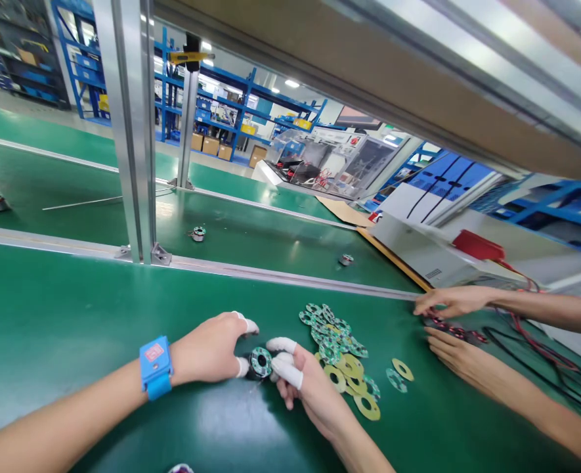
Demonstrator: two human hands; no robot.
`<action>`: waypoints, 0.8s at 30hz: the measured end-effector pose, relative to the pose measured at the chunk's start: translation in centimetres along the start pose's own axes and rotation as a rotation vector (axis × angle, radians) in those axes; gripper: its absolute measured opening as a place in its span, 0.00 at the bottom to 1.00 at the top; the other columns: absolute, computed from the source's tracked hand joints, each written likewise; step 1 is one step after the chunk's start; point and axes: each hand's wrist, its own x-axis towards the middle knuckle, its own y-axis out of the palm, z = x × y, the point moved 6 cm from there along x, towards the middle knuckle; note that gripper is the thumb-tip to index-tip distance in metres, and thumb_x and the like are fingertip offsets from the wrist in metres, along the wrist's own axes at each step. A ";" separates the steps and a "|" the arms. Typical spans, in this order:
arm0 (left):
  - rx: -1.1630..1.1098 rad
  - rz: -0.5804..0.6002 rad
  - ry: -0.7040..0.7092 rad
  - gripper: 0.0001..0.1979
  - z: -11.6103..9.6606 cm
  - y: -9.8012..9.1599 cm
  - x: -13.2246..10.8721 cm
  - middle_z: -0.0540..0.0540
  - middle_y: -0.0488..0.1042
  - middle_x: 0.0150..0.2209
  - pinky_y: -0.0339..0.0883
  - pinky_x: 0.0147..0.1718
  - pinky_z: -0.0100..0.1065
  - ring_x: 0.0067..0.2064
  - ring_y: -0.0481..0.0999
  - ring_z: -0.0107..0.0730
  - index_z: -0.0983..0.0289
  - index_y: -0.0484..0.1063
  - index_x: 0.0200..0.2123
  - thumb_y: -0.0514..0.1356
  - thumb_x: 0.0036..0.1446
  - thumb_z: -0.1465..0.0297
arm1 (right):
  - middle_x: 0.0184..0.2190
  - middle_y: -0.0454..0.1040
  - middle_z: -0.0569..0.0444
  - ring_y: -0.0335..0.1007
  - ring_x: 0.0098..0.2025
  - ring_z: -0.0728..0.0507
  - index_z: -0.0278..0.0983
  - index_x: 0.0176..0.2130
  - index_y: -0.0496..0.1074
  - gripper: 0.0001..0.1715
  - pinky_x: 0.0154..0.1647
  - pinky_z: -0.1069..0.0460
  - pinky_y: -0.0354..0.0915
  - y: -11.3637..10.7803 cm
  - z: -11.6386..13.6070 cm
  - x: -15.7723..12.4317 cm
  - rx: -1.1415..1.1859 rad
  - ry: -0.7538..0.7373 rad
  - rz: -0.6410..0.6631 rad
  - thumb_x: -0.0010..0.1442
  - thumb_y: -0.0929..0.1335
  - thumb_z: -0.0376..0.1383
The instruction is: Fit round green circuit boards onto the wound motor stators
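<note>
A small motor stator (260, 363) with a green ring-shaped circuit board on top stands on the green bench between my hands. My left hand (209, 348), wearing a blue wrist strap (155, 368) and white finger cots, is at its left side; thumb and forefinger are spread, the thumb tip close against the stator. On the other side, my right hand (302, 378), also in white finger cots, has its fingers pinched at the stator's right edge. Just right of it lies a pile of green ring circuit boards (330, 338) and yellow ring washers (353, 368).
A co-worker's hands (460, 302) handle dark parts with copper windings (455, 330) at the right, near black and red cables (541, 355). Beyond the metal rail (270, 276) stand more stators (198, 234). An aluminium post (135, 131) rises at left; another stator shows at the bottom edge.
</note>
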 end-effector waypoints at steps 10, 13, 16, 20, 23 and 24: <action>0.051 -0.064 0.058 0.10 -0.8 3.9 0.2 0.52 0.71 0.35 0.63 0.35 0.31 0.37 0.70 0.34 0.61 0.71 0.35 0.63 0.49 0.65 | 0.15 0.61 0.64 0.55 0.14 0.54 0.36 0.29 0.65 0.19 0.13 0.58 0.54 -0.8 0.8 -0.4 -0.308 -0.035 -0.100 0.45 0.71 0.48; 0.108 -0.092 0.029 0.10 0.4 2.4 3.5 0.51 0.72 0.32 0.62 0.34 0.29 0.35 0.70 0.34 0.62 0.72 0.30 0.65 0.46 0.63 | 0.15 0.63 0.62 0.61 0.18 0.51 0.37 0.20 0.66 0.18 0.18 0.57 0.57 -1.1 1.8 -2.1 -0.537 -0.241 0.018 0.45 0.72 0.46; 0.163 -0.293 -0.142 0.09 3.7 -2.2 8.9 0.57 0.73 0.37 0.61 0.39 0.31 0.40 0.71 0.37 0.64 0.72 0.35 0.59 0.53 0.65 | 0.15 0.66 0.62 0.64 0.19 0.50 0.40 0.19 0.70 0.17 0.17 0.57 0.57 -2.9 2.9 -3.8 -0.608 -0.352 0.209 0.38 0.74 0.49; 0.178 -0.466 -0.312 0.13 8.0 -7.4 14.0 0.65 0.72 0.41 0.61 0.43 0.35 0.45 0.70 0.44 0.69 0.71 0.40 0.55 0.57 0.66 | 0.11 0.63 0.63 0.62 0.14 0.53 0.44 0.16 0.71 0.21 0.13 0.58 0.52 -11.7 7.2 -4.8 -0.643 -0.438 0.213 0.35 0.72 0.56; 0.172 -0.556 -0.339 0.21 9.5 -8.4 13.4 0.69 0.69 0.47 0.59 0.48 0.40 0.51 0.66 0.50 0.71 0.66 0.48 0.57 0.54 0.64 | 0.06 0.60 0.62 0.59 0.09 0.57 0.42 0.12 0.70 0.30 0.14 0.61 0.46 -20.5 9.1 -4.7 -0.737 -0.491 0.302 0.35 0.65 0.64; 0.171 -0.582 -0.320 0.24 9.5 -8.1 12.5 0.70 0.66 0.50 0.57 0.51 0.42 0.54 0.63 0.51 0.72 0.63 0.51 0.57 0.54 0.64 | 0.06 0.61 0.61 0.58 0.08 0.58 0.42 0.12 0.71 0.31 0.14 0.61 0.44 -23.4 9.2 -4.6 -0.776 -0.531 0.314 0.33 0.64 0.66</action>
